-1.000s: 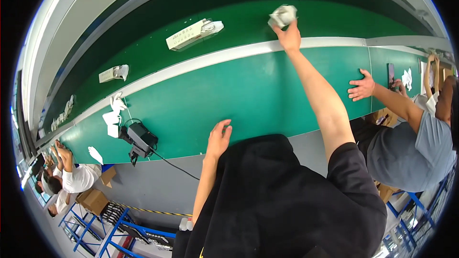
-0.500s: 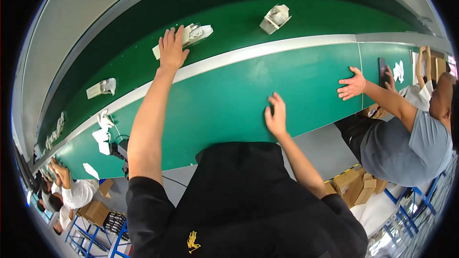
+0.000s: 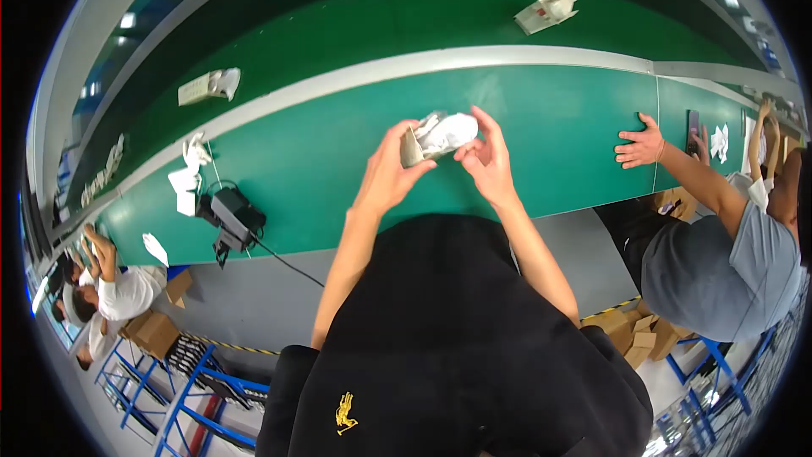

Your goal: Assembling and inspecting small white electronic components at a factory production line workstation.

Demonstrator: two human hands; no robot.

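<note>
Box (image 3: 412,149) is now held above the table (image 3: 321,178), at 12 o'clock from the wearer's body; half a second ago it is seen lying on the dark green strip (image 3: 355,42) at 11 o'clock, with only the left hand (image 3: 386,173) laid on it. By this change it is brought off the strip and set between both hands, its white bundle (image 3: 457,130) turned toward 3 o'clock.

The box is grasped at its 8 o'clock side by the left grip, with the thumb nearer the wearer and the fingers on the far side. The right hand (image 3: 491,166) is brought up at 4 o'clock, its fingers curved about the end of the bundle; whether that grip is pressed on it cannot be told.

Seen from the held box, a second box (image 3: 543,13) is left on the strip at 1 o'clock, and a third box (image 3: 201,89) between 9 and 10.
</note>
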